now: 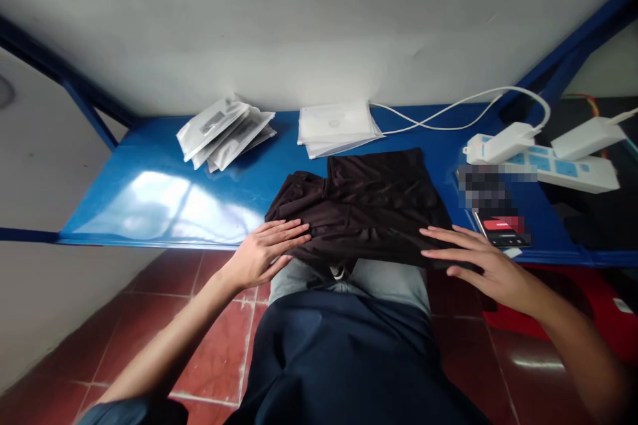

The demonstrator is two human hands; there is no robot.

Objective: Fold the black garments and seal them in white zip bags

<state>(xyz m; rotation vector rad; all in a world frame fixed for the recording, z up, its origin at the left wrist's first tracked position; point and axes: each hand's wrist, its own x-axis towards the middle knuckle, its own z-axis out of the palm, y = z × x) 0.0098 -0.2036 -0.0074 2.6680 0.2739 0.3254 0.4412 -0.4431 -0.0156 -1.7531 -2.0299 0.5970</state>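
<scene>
A dark brown-black garment lies partly folded on the blue table, its near edge hanging slightly over the front. Its kind is hard to make out; a seam and a folded-over flap show near the top. My left hand rests flat on the garment's left front part, fingers stretched out. On the right front corner, my right hand touches the cloth with fingers spread. Neither hand grips anything.
Several filled, whitish plastic packets are piled at the back left. Flat clear zip bags lie at the back middle. To the right are a power strip with white chargers, a looping cable and a phone.
</scene>
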